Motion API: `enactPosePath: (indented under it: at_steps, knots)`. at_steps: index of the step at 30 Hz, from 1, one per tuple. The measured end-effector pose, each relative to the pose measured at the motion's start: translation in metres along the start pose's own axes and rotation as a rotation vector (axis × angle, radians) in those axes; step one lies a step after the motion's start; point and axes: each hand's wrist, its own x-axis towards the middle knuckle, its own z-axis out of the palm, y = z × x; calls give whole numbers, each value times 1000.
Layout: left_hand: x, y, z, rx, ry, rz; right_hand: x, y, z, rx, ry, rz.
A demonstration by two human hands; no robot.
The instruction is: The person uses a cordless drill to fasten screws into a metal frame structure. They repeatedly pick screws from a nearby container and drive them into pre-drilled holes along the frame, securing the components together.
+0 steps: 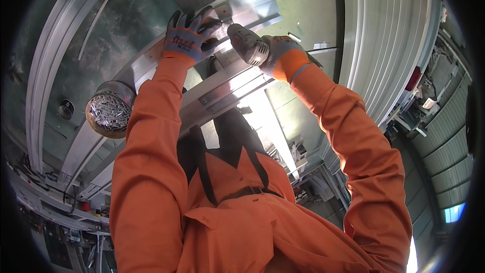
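Note:
My left hand (184, 40), in a grey work glove with an orange cuff, rests at the far edge of a long metal channel (255, 5). Its fingers are spread and its thumb stands apart from them. I cannot make out anything between them. My right hand (283, 53), gloved alike, is wrapped round a power drill (247, 44). The drill's nose points left and away, toward the channel close to my left fingertips. Whether its tip touches the metal is hidden. A round tub (108, 114) full of small shiny metal fasteners sits on the metal to the left of my left forearm.
Long metal profiles (63, 30) curve along the left side. A stack of ribbed pale metal lengths (386, 30) stands on the right. A small dark round object (66, 109) lies on the green floor (131, 25). Cluttered shelving (65, 222) shows at lower left.

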Motion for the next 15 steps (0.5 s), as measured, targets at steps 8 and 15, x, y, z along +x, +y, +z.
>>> enactPosePath:
  at_steps: [8, 15]
  knots:
    - [1, -3, 2, -38, 131, 41, 4, 4, -4, -17, 4, -3]
    - [1, -1, -3, -75, 89, 38, 6, 6, -4, -65, -2, -35]
